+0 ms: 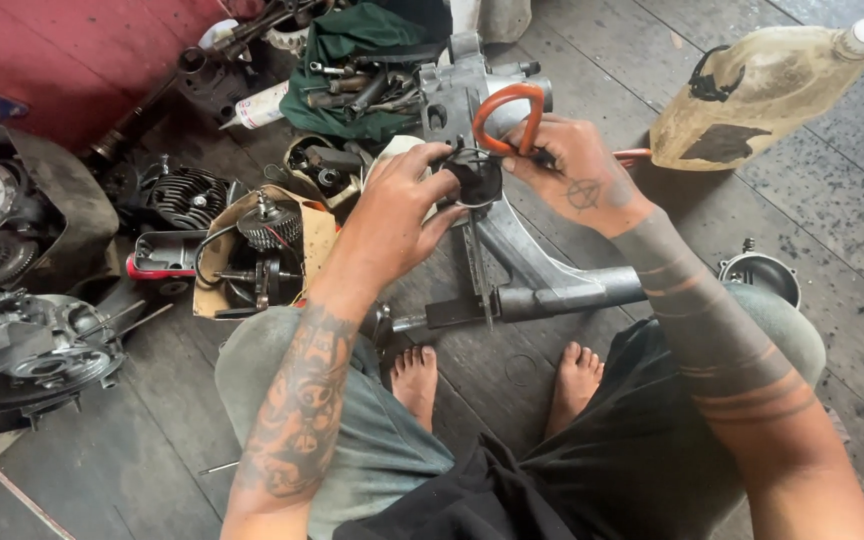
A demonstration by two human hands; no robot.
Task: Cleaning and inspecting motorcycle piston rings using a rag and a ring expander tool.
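Small dark round part (474,176), with a thin wire ring about it: held above the floorboards, in front of the person's knees, between both hands. What kind of part it is cannot be told.

Left hand (399,205): fingers curled round the left side of the dark part, thumb and forefinger pinching its edge.

Right hand (574,170): closed through the loops of a pair of orange-handled scissors (508,118), whose blades point down to the dark part; the blade tips are hidden behind it.

Grey cast-metal swing-arm-like frame piece (532,270): lies on the floor just below the hands, running from a silver housing at the top to a tube end by the right forearm.

Bare feet (415,375): on the planks, just below the frame piece.

Shallow cardboard box (314,232): left of the left hand, holding a finned gear assembly with wires.

Dark green cloth with loose spanners and sockets (352,90): beyond the hands.

Grimy translucent plastic jug with white cap (762,90): upper right, lying tilted on the floor.

Round metal cup-shaped housing (760,275): beside the right forearm.

Black engine parts (32,340): far left, well apart.
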